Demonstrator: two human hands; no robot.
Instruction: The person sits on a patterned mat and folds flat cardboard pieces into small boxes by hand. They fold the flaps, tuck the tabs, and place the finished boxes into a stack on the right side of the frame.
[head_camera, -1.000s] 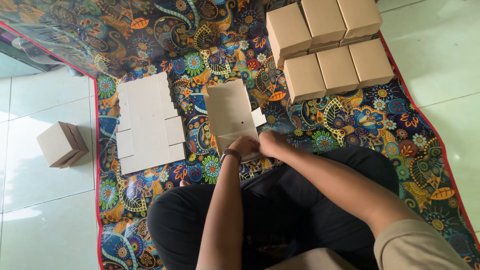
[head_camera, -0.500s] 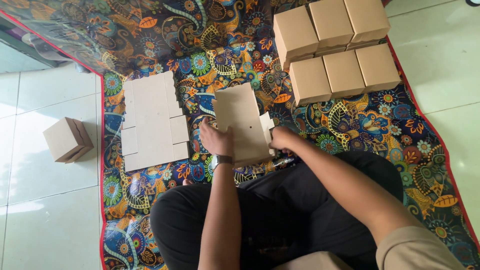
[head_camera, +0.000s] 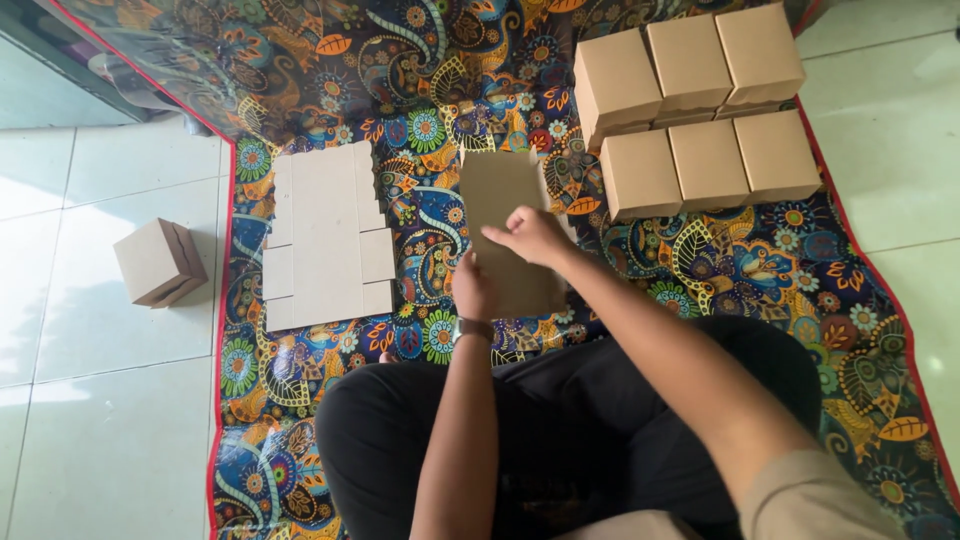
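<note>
Both hands grip a cardboard blank (head_camera: 505, 225) at frame centre: left hand (head_camera: 473, 288) closed on its near edge, right hand (head_camera: 530, 236) pressing on top, steadying it. Flat blanks (head_camera: 325, 235) lie left; six boxes (head_camera: 690, 105) upper right on the mat (head_camera: 300, 80).

Open mat (head_camera: 420, 130) ahead; folded boxes (head_camera: 700, 110) block far right, flat blanks (head_camera: 325, 235) left.

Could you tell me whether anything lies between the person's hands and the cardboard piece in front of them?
Nothing visible does: the left hand and right hand both rest directly on the cardboard piece.
</note>
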